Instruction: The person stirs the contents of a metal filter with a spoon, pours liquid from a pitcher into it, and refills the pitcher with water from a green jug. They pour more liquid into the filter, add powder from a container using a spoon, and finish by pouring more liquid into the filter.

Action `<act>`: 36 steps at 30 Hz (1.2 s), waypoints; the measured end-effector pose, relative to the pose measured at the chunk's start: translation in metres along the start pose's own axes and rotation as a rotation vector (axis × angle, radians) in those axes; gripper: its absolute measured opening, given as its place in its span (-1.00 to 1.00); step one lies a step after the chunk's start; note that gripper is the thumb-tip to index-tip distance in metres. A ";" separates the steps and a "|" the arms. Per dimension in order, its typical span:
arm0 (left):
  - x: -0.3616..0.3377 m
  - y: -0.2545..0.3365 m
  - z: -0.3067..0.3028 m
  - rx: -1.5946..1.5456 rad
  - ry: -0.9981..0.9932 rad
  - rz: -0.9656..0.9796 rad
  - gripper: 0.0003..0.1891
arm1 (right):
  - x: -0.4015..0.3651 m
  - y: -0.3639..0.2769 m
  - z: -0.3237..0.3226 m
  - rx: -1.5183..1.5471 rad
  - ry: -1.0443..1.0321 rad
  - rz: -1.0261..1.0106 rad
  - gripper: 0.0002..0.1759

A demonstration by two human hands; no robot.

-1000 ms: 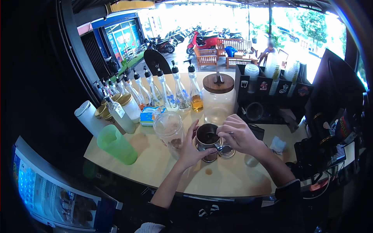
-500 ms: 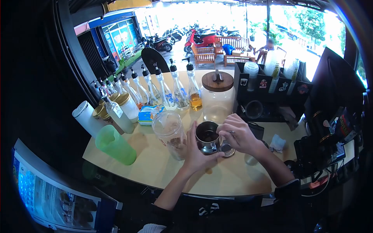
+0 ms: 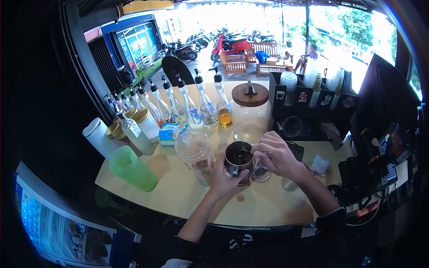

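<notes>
My left hand (image 3: 222, 179) is wrapped round a small metal cup (image 3: 232, 166), holding it over the counter with its mouth tilted toward me. Dark contents show inside, and a shiny handle or lug sticks out low on its side. At the cup's right rim, my right hand (image 3: 280, 157) is closed in a pinch; what its fingers hold is too small to make out. Just left of my left hand stands a tall clear jar (image 3: 193, 145) with brown matter in it. A round glass-and-metal piece (image 3: 261, 172) lies below my right hand, partly covered.
Several pump bottles (image 3: 192, 107) line the counter's back edge, beside a wooden-lidded glass jar (image 3: 251, 118). A green pitcher (image 3: 132, 169) stands left, near a blue-and-white box (image 3: 173, 133). At right are a black cup holder (image 3: 313, 120) and a crumpled white tissue (image 3: 320, 165).
The metal cup has turned in my left hand, its handle shifting left. My right hand remains at the rim, nearly unmoved. The seated person in the background has shifted slightly.
</notes>
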State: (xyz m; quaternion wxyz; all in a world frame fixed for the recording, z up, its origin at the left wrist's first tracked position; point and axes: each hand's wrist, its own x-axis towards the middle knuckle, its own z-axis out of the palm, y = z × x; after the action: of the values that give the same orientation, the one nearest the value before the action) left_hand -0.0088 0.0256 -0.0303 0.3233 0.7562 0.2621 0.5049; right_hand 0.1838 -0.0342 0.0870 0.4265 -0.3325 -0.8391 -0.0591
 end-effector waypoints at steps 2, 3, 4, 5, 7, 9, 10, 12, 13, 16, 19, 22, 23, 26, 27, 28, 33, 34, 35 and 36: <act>0.000 0.000 0.001 -0.143 0.006 -0.095 -0.24 | 0.001 0.002 0.003 0.002 -0.018 0.012 -0.90; -0.001 -0.001 0.002 -0.145 0.004 -0.096 -0.24 | 0.001 0.003 0.004 0.004 -0.034 0.019 -0.90; -0.001 -0.003 0.003 -0.199 0.010 -0.101 -0.25 | 0.001 0.003 0.003 0.004 -0.034 0.020 -0.90; -0.001 -0.004 0.003 -0.253 0.017 -0.105 -0.26 | 0.002 0.002 0.002 0.031 -0.037 0.028 -0.90; -0.001 0.000 0.002 -0.263 -0.004 -0.129 -0.25 | 0.002 0.003 0.002 0.061 -0.043 0.038 -0.90; -0.001 0.003 -0.001 -0.272 -0.025 -0.152 -0.25 | 0.004 0.007 0.001 0.005 -0.023 0.000 -0.89; -0.001 0.003 -0.002 -0.307 -0.044 -0.159 -0.24 | 0.003 0.007 0.002 0.006 -0.022 0.001 -0.89; 0.001 0.003 -0.004 -0.340 -0.062 -0.165 -0.24 | 0.000 0.006 0.005 0.113 -0.050 0.058 -0.89; 0.001 0.004 -0.004 -0.347 -0.078 -0.168 -0.23 | 0.002 0.006 0.004 0.115 -0.051 0.057 -0.89; -0.001 0.002 -0.005 -0.348 -0.093 -0.182 -0.23 | 0.005 0.005 0.000 0.055 -0.026 0.005 -0.88; -0.001 0.003 -0.006 -0.332 -0.096 -0.187 -0.24 | 0.003 0.004 0.002 0.067 -0.083 0.042 -0.88; -0.002 0.001 -0.005 -0.313 -0.091 -0.186 -0.24 | 0.002 0.003 0.001 0.072 -0.044 -0.002 -0.88; -0.002 0.001 -0.005 -0.303 -0.085 -0.181 -0.24 | 0.003 0.004 -0.001 0.033 -0.057 -0.007 -0.89; -0.002 0.002 -0.005 -0.304 -0.069 -0.180 -0.25 | 0.002 0.001 0.003 0.017 -0.053 -0.029 -0.89; -0.001 0.001 -0.004 -0.304 -0.067 -0.177 -0.25 | 0.001 0.000 0.004 0.041 -0.036 -0.043 -0.90; -0.001 -0.001 -0.004 -0.299 -0.068 -0.164 -0.26 | 0.001 0.000 0.003 0.041 -0.037 -0.045 -0.90; -0.003 0.000 -0.004 -0.239 -0.056 -0.160 -0.28 | -0.001 -0.001 0.002 -0.047 -0.045 -0.052 -0.89; -0.002 0.002 -0.004 -0.239 -0.056 -0.162 -0.29 | -0.001 -0.003 0.002 -0.049 -0.045 -0.054 -0.89; -0.002 0.003 -0.004 -0.238 -0.055 -0.165 -0.29 | -0.002 -0.005 0.002 -0.066 -0.022 -0.074 -0.88; -0.002 0.002 -0.004 -0.239 -0.054 -0.164 -0.29 | -0.003 -0.007 0.001 -0.082 0.001 -0.092 -0.88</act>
State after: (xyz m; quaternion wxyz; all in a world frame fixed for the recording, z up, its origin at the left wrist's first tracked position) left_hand -0.0133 0.0234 -0.0287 0.4582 0.7017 0.2525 0.4836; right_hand 0.1796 -0.0406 0.0855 0.4096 -0.3105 -0.8503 -0.1130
